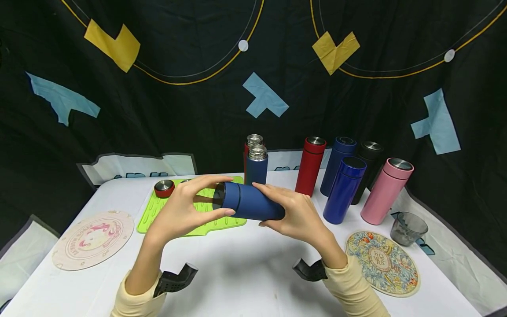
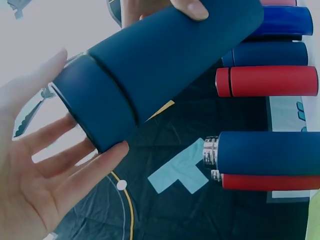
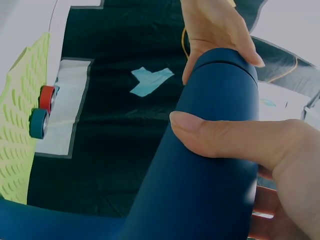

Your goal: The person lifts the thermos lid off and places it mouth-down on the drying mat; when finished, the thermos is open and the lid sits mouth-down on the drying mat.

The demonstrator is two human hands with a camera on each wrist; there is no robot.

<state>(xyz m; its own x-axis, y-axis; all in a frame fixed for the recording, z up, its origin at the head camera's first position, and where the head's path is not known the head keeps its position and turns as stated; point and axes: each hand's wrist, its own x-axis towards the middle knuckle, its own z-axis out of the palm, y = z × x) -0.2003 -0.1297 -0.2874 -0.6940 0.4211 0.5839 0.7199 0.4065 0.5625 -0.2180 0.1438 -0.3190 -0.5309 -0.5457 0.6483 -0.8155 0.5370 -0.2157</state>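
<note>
A dark blue thermos bottle [image 1: 257,203] is held up over the table, lying nearly level with its lid [image 1: 231,196] to the left. My left hand [image 1: 178,211] pinches the lid end between thumb and fingers. Around the body toward the base, my right hand [image 1: 297,213] grips the bottle, its thumb [image 3: 215,137] laid across the side in the right wrist view. In the left wrist view the seam between lid and body [image 2: 165,62] shows as a thin dark line. Behind the held bottle, a lidless blue bottle [image 1: 256,169] stands in front of a lidless red bottle [image 1: 246,154].
A green mat [image 1: 225,225] bears a red lid [image 1: 164,188] and a blue lid [image 3: 38,123]. Capped bottles stand at right: red [image 1: 310,167], several dark ones and pink [image 1: 386,193]. Nearby are a glass [image 1: 408,229], a patterned round mat [image 1: 382,264] and, left, a pink round mat [image 1: 93,240].
</note>
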